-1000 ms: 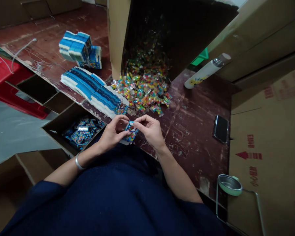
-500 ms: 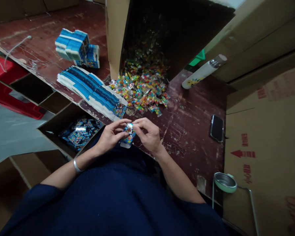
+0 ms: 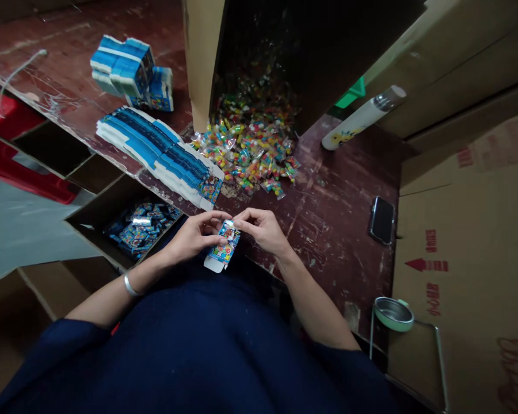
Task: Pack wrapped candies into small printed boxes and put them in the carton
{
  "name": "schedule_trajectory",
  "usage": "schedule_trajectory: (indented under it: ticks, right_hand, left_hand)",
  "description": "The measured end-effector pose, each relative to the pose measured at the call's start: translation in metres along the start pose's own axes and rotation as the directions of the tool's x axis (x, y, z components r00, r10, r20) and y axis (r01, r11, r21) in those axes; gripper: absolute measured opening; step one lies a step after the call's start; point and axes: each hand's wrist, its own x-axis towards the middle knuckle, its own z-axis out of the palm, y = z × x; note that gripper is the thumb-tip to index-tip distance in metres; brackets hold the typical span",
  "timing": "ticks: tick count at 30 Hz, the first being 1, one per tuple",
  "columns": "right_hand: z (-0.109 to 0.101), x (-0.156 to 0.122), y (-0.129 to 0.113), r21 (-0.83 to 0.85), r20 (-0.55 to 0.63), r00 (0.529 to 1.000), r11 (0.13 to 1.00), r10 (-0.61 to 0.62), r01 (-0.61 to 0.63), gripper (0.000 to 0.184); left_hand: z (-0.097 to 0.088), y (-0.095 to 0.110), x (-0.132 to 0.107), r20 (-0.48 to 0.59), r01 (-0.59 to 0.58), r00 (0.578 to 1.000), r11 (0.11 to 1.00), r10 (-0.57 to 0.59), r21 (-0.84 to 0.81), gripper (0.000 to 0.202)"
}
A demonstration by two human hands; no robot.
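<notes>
My left hand grips a small printed blue candy box by its side, thumb across the front. A white flap hangs out at the box's lower end. At the upper end, the fingers of my right hand pinch the box's top edge; the fingertips partly cover it. Just beyond my hands lies a long row of flat, unfolded blue boxes on the table. Beside that row, small clear bags of colourful candy spill from a large cardboard carton lying on its side.
Bundled blue boxes sit at the back left. Below the table edge, an open carton holds many filled boxes. A white flask, a phone, a metal bowl and a tall carton stand to the right.
The candy box has tilted and come down slightly, showing more of its printed front and the lower flap. My right fingers stay at its top end. The camera view has shifted slightly.
</notes>
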Motion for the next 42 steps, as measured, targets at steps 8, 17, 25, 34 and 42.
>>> schedule_trajectory:
  ticks: [8, 17, 25, 34, 42]
  right_hand:
    - [0.001, -0.004, 0.004, 0.079, 0.032, 0.994, 0.992, 0.1, -0.102, 0.037]
    - [-0.005, -0.012, -0.003, -0.043, 0.182, 0.982, 0.998, -0.047, 0.056, 0.038]
    - [-0.047, -0.008, 0.012, -0.312, -0.212, 0.968, 0.948, -0.137, 0.065, 0.044]
    - [-0.119, 0.048, 0.057, -0.701, -0.433, 0.885, 0.681, -0.173, -0.21, 0.034]
    - [-0.083, 0.026, 0.018, -0.183, -0.44, 0.895, 0.983, -0.077, -0.006, 0.03]
  left_hand:
    - [0.009, -0.002, -0.002, -0.066, -0.065, 0.995, 0.986, 0.076, 0.151, 0.048]
    - [0.005, 0.001, -0.005, -0.114, -0.02, 0.993, 0.996, 0.03, 0.091, 0.038]
    - [-0.007, -0.009, -0.003, -0.068, 0.037, 0.997, 0.994, -0.03, 0.1, 0.041]
    - [-0.06, 0.042, -0.02, 0.453, -0.062, 0.809, 0.711, -0.375, 0.7, 0.041]
    - [-0.029, 0.022, 0.003, 0.131, 0.009, 0.988, 0.883, -0.08, 0.469, 0.032]
